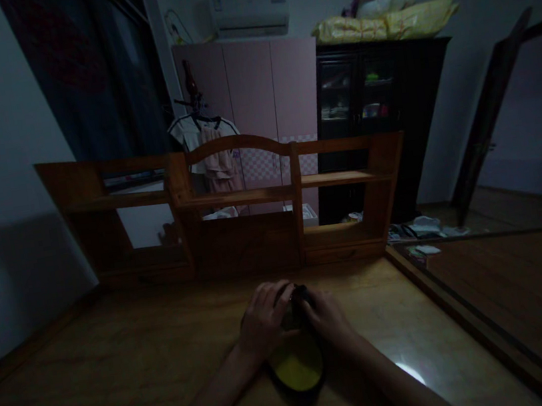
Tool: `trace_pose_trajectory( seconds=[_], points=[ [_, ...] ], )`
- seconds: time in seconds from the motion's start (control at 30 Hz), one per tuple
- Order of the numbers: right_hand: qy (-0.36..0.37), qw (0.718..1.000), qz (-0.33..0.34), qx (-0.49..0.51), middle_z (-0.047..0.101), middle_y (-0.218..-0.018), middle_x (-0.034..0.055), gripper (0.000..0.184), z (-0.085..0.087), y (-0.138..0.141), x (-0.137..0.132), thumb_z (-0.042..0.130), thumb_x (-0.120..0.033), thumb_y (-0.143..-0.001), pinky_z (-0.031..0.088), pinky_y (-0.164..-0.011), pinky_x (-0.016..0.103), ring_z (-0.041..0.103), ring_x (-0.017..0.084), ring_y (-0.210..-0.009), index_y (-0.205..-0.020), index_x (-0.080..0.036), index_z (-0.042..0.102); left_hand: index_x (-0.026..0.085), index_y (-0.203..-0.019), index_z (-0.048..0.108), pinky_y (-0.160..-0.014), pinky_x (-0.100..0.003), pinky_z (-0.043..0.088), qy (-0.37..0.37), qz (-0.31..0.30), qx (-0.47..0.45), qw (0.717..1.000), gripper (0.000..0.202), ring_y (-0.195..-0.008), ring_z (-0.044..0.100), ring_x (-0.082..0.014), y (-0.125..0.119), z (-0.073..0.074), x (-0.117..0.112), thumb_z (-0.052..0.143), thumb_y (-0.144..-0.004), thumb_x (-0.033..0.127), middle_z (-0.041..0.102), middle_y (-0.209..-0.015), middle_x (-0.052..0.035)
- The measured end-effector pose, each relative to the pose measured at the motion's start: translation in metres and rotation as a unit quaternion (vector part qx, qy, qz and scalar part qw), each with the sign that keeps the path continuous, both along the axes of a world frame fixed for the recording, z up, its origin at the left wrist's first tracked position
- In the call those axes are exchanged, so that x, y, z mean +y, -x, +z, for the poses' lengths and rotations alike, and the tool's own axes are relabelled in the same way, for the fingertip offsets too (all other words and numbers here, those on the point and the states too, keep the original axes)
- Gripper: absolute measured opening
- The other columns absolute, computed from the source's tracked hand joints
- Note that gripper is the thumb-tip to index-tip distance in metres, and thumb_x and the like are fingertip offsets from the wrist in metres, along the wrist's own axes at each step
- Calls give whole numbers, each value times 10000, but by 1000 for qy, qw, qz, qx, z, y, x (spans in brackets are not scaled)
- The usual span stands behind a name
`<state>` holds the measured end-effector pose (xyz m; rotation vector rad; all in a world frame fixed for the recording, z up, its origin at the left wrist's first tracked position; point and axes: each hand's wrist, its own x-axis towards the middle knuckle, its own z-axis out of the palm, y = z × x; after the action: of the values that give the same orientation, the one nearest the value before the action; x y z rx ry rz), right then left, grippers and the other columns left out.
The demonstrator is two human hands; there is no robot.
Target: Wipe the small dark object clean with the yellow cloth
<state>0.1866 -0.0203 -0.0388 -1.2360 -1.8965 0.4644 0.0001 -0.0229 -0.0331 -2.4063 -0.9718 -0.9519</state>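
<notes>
On the wooden tabletop (181, 350) lies a dark shoe-like item (298, 364) with a yellow, rounded inner surface; dim light leaves its exact kind unclear. The yellow rounded end points toward me. My left hand (263, 318) closes over the far left part of the item, fingers curled around it. From the other side my right hand (325, 313) grips a dark part at the far end. Both hands nearly meet there, and they hide much of what lies between the fingers.
A wooden shelf unit (240, 198) with small drawers stands along the table's back edge. At the left is a white wall (3, 200). A raised wooden rim (461, 317) runs down the right side, with a brown surface (529, 281) beyond it.
</notes>
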Motion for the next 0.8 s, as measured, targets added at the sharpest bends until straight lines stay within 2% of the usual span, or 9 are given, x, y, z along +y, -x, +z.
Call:
trace_pose_trajectory(
  seconds=[0.1,0.2,0.33,0.43,0.5,0.57,0.67,0.73,0.8],
  points=[
    [37,993,34,109,714,-891,76,227,-2,4,3,483,-257,-859,467,-697,282,644,221,-803,-941,-152,667,174,-1375,386,-1050,-509,342,8,14,-16,1000,778,-1188,465,-324,1,-2,2,674,-754,542,497,-1321,-143],
    [104,967,61,226,709,-921,50,223,-4,6,8,561,-252,-776,489,-772,320,631,240,-878,-948,-157,665,182,-1393,356,-1038,-486,366,33,12,-44,998,797,-1194,462,-317,0,-2,3,684,-753,525,482,-1332,-144],
    [208,905,110,355,698,-996,29,377,-1,7,8,618,-178,-658,478,-852,336,617,236,-953,-1033,-177,649,186,-1437,263,-1043,-449,381,73,-2,-94,993,826,-1250,425,-294,-3,0,1,685,-781,457,437,-1365,-149],
    [274,846,177,423,689,-1015,24,467,4,10,2,572,-152,-670,482,-820,313,634,212,-921,-1133,-201,603,194,-1449,222,-1041,-459,387,84,-10,-126,988,850,-1280,393,-295,-4,-2,0,707,-780,395,397,-1395,-148],
    [296,825,206,435,687,-1018,22,502,7,13,-3,547,-143,-687,485,-809,306,640,202,-904,-1182,-217,573,206,-1445,227,-1045,-472,383,74,-15,-122,990,831,-1292,379,-296,-4,-5,0,717,-783,306,377,-1411,-138],
    [283,836,201,425,685,-1023,21,488,7,15,-6,546,-144,-697,486,-826,313,634,203,-921,-1178,-222,577,216,-1444,236,-1056,-483,371,46,-23,-92,994,789,-1305,366,-293,-5,-8,0,686,-797,187,361,-1424,-130],
    [217,883,175,378,674,-1071,32,416,2,14,-5,566,-176,-733,478,-896,345,608,216,-1006,-1146,-214,598,240,-1449,248,-1069,-461,369,-7,-41,-31,999,733,-1317,363,-273,-7,-9,-2,586,-823,64,369,-1419,-120],
    [159,917,150,335,662,-1115,46,392,-3,10,-2,561,-211,-767,474,-927,370,592,225,-1056,-1158,-211,591,231,-1453,249,-1076,-444,371,-17,-54,-16,998,719,-1316,366,-267,-9,-7,-4,572,-830,72,382,-1406,-126],
    [83,950,112,279,641,-1175,64,411,-5,5,2,543,-214,-786,458,-963,394,575,229,-1101,-1197,-210,566,196,-1460,229,-1081,-446,371,7,-63,-19,998,763,-1323,354,-282,-11,-3,-6,630,-813,149,367,-1413,-144]
  ],
)
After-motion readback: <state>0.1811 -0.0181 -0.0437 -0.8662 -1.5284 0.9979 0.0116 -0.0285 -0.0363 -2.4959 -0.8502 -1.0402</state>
